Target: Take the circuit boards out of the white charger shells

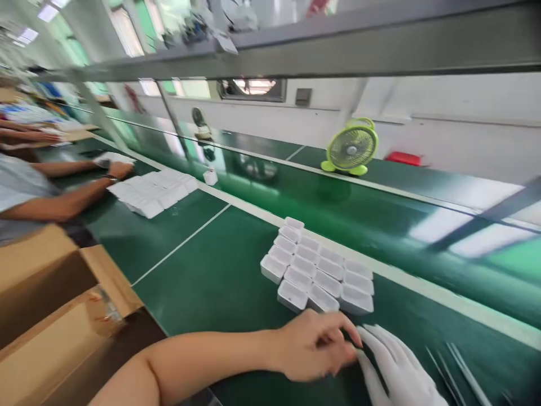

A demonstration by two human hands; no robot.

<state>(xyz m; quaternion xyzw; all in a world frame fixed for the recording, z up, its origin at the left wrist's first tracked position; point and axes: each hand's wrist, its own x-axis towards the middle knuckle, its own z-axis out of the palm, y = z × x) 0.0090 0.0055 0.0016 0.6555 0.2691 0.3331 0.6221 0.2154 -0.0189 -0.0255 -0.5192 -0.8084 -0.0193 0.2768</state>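
Observation:
My left hand (pixel 316 345) is bare. Its fingers are curled into a pinch beside the fingertips of my right hand, and whatever is between them is too small to make out. A white glove covers my right hand (pixel 399 366), whose fingers stretch forward with a gap between thumb and fingers. The two hands meet or nearly touch at the fingertips. Just beyond them, several small white open boxes (pixel 303 265) stand in close rows on the green table (pixel 198 270). Thin metal tools, perhaps tweezers (pixel 467 372), lie to the right of the glove.
An open cardboard box (pixel 54 304) stands at the left table edge. A co-worker's arms (pixel 71 194) reach toward white boxes (pixel 154 189) farther left. A green fan (pixel 351 146) and a red tray (pixel 403 158) sit across the green belt (pixel 270 192). A shelf (pixel 338 48) runs overhead.

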